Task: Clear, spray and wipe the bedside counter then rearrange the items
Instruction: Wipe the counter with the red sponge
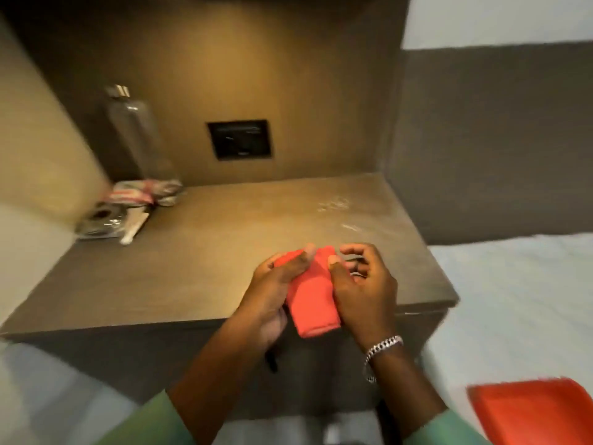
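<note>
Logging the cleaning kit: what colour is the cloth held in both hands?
The cloth is orange-red, plain with no pattern; the head view shows it clearly.

Left hand (272,284), right hand (362,284) pinching.

Your hands hold a plain red-orange cloth (313,297) above the brown counter (199,252). Your sleeves (141,425) are green, and the bracelet (383,346) on your right wrist is silver. At the back left you see a clear bottle (136,136) and a red-and-white striped packet (141,192). The tray (532,412) on the pale bed is red-orange too.
</note>
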